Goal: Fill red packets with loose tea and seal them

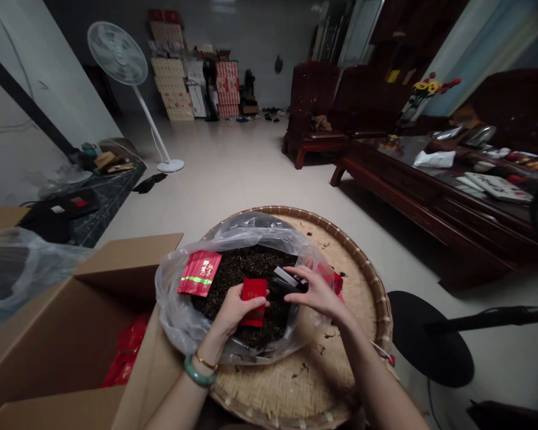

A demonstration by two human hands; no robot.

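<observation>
A clear plastic bag (179, 310) full of dark loose tea leaves (242, 269) sits on a round woven bamboo tray (354, 263). My left hand (235, 307) is closed on a small red packet (254, 298) held upright over the tea. My right hand (316, 292) grips a small dark and silver scoop-like object (287, 279) just right of the packet. A stack of red packets (199, 273) with a green stripe lies on the bag's left edge. More red packets (334, 278) peek out behind my right hand.
An open cardboard box (72, 334) with red packets (125, 352) inside stands at the left. A dark wooden table (430, 191) and chairs are at the right, a white standing fan (125, 65) at the back left, a black round stand base (430, 337) by the tray.
</observation>
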